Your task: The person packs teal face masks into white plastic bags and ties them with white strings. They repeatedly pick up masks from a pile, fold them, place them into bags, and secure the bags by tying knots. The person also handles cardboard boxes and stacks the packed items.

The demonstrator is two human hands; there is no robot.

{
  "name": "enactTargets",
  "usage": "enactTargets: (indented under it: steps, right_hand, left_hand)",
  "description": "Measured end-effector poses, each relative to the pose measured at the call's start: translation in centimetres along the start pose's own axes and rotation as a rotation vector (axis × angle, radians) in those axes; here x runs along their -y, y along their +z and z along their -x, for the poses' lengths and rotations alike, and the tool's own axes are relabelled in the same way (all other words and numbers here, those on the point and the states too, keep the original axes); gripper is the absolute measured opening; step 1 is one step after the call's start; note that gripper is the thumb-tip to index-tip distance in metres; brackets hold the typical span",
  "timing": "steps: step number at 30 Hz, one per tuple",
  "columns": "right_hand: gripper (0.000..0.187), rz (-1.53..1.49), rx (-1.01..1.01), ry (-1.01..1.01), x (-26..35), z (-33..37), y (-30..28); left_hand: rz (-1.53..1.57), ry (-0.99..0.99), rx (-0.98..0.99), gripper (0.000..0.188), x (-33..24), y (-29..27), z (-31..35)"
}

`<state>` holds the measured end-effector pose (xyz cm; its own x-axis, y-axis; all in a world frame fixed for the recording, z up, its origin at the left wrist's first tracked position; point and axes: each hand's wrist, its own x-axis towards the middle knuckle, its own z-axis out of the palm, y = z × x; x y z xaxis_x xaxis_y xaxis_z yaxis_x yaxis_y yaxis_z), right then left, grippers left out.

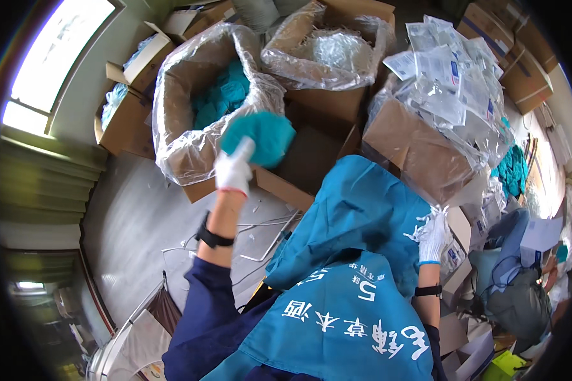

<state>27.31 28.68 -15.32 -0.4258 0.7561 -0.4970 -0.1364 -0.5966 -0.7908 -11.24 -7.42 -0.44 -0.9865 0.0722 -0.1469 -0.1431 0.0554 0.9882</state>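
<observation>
My left hand [234, 168], in a white glove with a red cuff, grips the near edge of a flat, rounded teal piece [260, 136]. Its exact kind I cannot make out, and the hand is a little blurred. The piece hangs at the near right rim of a plastic-lined carton [171, 136] that has crumpled teal pieces [225, 95] inside. Over by the right-hand carton [419, 143], my right hand [433, 238] wears a white glove with a blue cuff. Its fingers are bent, and thin white strips stick out around them; what it holds is unclear.
A blue apron [356, 203] spreads over my lap. Behind the open carton [308, 140], another lined carton [327, 79] holds clear plastic. Flat printed pouches [448, 76] pile up on the right carton. White straps [260, 244] lie on the floor; another person's hand [548, 267] shows far right.
</observation>
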Motion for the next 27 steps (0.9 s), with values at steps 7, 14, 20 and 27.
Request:
enactTargets:
  steps: [7,14,20,27]
  right_hand:
    - [0.024,-0.377,0.093,0.071,5.5,7.3,5.7]
    - [0.025,-0.574,0.227,0.200,7.6,8.5,7.7]
    - [0.026,-0.579,0.424,0.233,7.7,9.0,8.3]
    - [0.022,-0.548,0.386,0.242,7.3,9.9,9.0]
  left_hand:
    - [-2.027,0.955,0.404,0.038,6.1,-2.2,-14.5]
    - [-0.298,0.242,1.103,0.039,4.4,14.6,8.4]
    - [-0.289,0.259,1.335,0.048,6.6,21.1,17.3]
    - [-0.268,-0.147,1.419,0.030,7.1,22.0,16.7]
